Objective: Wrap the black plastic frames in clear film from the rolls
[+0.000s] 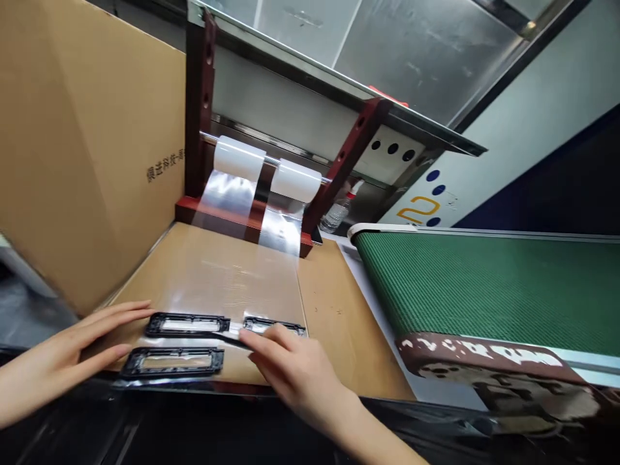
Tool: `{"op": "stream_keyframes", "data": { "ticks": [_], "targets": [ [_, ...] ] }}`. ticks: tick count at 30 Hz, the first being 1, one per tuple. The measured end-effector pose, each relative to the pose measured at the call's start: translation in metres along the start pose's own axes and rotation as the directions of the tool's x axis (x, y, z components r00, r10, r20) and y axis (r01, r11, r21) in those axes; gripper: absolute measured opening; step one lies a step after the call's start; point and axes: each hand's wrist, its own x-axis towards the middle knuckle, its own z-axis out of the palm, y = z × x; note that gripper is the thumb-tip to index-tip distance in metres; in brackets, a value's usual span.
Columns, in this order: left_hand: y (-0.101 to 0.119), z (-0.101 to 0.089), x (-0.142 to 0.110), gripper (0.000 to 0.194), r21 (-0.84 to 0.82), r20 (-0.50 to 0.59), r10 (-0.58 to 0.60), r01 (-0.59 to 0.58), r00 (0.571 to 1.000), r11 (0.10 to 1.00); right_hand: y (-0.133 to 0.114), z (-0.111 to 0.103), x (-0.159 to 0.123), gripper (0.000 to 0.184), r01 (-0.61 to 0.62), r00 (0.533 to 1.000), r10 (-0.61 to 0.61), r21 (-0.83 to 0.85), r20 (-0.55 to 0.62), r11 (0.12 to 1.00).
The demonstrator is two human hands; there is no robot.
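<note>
Hands lie low over the near edge of a brown work board (334,303). The left hand (82,345) comes in from the near left, forearm almost level, palm down, fingers straight and together, pointing right. It is open and flat and grips nothing; its fingertips reach the left ends of two black frames, though whether they touch cannot be told. The right hand (290,368) comes in from the near right, wrist raised a little, palm down, fingers loosely spread and bent. Its fingertips press down on the near edge of a third black frame; it is open too and clasps nothing.

The far-left frame (188,324) and the right frame (274,326) lie end to end in one row, with a short gap between them. The near frame (172,361) lies just in front of the far-left one, close to the board's near edge. All three lie flat, each with a long clear window in its middle.

Two white film rolls (239,157) (296,180) sit side by side on a rod in a dark red stand (201,103) at the far end of the board. Clear film (227,271) runs from them down toward the frames. A large cardboard box (72,142) stands to the left, and a green conveyor belt (494,284) lies to the right.
</note>
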Motion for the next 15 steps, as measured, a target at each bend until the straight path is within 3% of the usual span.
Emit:
{"op": "stream_keyframes", "data": {
  "ticks": [2,4,8,15],
  "targets": [
    [0.001,-0.002,0.001,0.054,-0.017,0.151,-0.006,0.009,0.988,1.000,-0.009,0.016,0.025,0.039,0.086,0.992,-0.077,-0.098,0.097,0.991],
    [0.002,-0.002,0.002,0.057,-0.011,0.219,-0.023,0.026,0.975,1.000,-0.014,0.027,0.043,0.058,0.135,0.976,-0.104,-0.155,0.191,0.979],
    [0.000,0.008,0.001,0.050,-0.025,0.155,0.010,-0.006,0.988,1.000,-0.020,0.039,0.064,0.081,0.179,0.940,-0.112,-0.188,0.322,0.966],
    [0.002,0.010,0.002,0.048,-0.065,0.103,0.016,-0.009,0.995,0.998,-0.024,0.042,0.077,0.070,0.260,0.902,-0.169,-0.186,0.396,0.948]
  ]
}}
